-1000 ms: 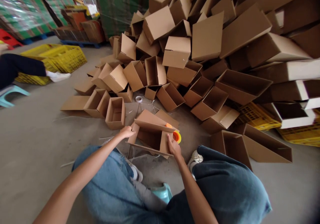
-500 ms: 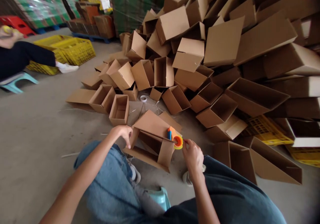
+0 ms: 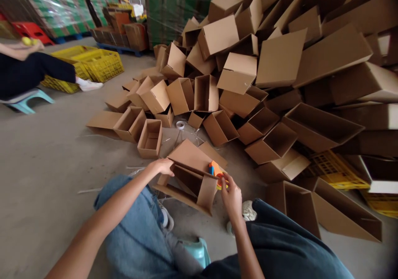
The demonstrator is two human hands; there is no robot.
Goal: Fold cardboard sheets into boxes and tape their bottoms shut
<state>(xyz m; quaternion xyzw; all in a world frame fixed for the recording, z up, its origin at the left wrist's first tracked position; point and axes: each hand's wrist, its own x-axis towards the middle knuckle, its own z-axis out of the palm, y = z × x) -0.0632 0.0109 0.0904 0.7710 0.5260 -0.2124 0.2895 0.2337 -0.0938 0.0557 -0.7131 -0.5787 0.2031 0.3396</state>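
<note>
Between my knees is a cardboard box, tilted, with flaps apart and its dark inside showing. My left hand grips the box's upper left edge, with the fingertips partly hidden behind the board. An orange and blue tape dispenser lies against the box's right upper edge. Bent fingers of my right hand close on its round roll end and cover part of it. How firm that hold is I cannot tell.
A large heap of cardboard boxes rises ahead and to the right. Yellow crates stand at the back left beside a seated person. A white tape roll lies on the floor. A light-blue stool is under me.
My right hand has moved left onto the tape dispenser's roll end. My left hand has shifted right and closed on the box's edge. The view has tilted slightly.
</note>
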